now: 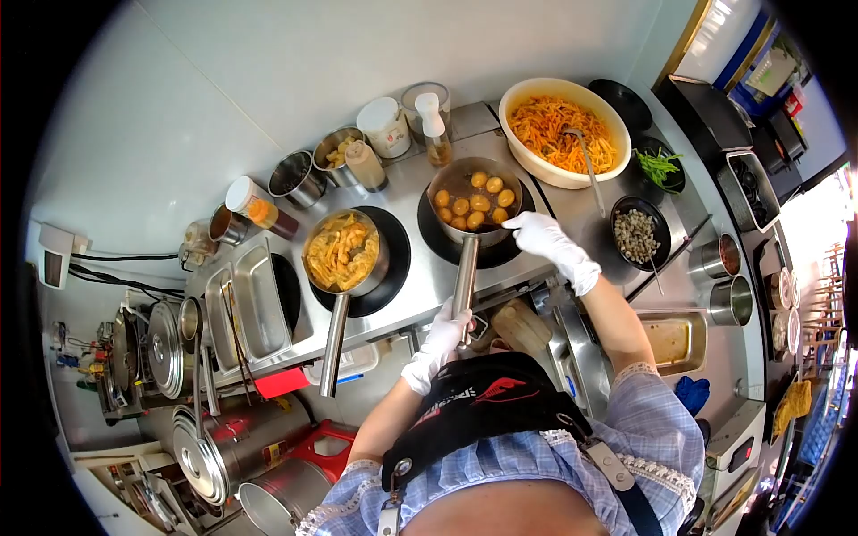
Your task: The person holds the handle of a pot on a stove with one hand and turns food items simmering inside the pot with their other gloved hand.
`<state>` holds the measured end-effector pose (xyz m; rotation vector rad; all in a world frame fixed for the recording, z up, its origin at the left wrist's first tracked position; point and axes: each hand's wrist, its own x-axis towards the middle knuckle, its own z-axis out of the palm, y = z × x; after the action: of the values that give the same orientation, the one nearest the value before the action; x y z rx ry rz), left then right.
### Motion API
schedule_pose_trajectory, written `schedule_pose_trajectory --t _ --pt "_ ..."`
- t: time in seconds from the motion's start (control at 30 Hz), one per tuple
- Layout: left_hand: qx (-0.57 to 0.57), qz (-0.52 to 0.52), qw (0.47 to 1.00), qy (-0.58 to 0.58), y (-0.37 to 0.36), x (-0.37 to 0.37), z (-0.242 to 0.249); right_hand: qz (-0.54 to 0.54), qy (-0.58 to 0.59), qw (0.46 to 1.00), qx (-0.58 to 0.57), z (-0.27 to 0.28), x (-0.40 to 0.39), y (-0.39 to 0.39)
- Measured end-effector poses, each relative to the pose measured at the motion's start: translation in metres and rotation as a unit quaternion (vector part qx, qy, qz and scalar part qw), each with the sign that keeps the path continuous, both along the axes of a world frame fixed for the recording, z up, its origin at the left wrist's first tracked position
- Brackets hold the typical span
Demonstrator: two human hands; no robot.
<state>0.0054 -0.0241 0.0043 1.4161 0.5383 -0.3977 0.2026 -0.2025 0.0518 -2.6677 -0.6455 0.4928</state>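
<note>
My left hand [440, 344], in a white glove, is wrapped round the long metal handle of a saucepan [468, 268]. The pan stands on a round black hob and holds several round brown eggs [478, 202] in dark liquid. My right hand [545, 239], also gloved, is at the pan's right rim with its fingertips together; whether something small is between them cannot be made out. Left of it, a second saucepan [341, 254] with yellowish pieces sits on another black hob, its handle pointing toward me.
A large cream bowl [520, 154] of orange shreds with a ladle stands at the back right. Beside it are black bowls of greens [658, 166] and grey pieces [636, 236]. Bottles, tubs and metal pots line the back wall; metal trays [260, 304] lie at the left.
</note>
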Motion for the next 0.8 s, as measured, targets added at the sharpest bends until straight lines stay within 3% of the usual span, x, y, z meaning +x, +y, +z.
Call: schedule_pose_trajectory --t 0.1,0.23,0.33,0.5,0.8 --pt "0.017 -0.008 1.0 0.014 -0.005 -0.008 0.003 -0.009 -0.057 0.998 0.004 -0.011 -0.026 0.03" --pt "-0.004 0.025 1.0 0.001 -0.008 -0.013 0.005 0.017 -0.226 0.974 0.024 -0.051 -0.032 0.057" --pt "-0.028 0.026 0.999 0.005 -0.004 -0.012 0.0 -0.022 -0.259 0.965 0.02 -0.059 -0.019 0.054" --pt "-0.013 0.012 1.0 0.021 -0.001 -0.011 -0.002 -0.074 -0.226 0.969 0.066 -0.042 -0.007 0.027" --pt "-0.014 0.015 1.0 0.002 -0.002 -0.012 -0.002 -0.019 -0.147 0.988 -0.052 0.048 -0.002 -0.026"
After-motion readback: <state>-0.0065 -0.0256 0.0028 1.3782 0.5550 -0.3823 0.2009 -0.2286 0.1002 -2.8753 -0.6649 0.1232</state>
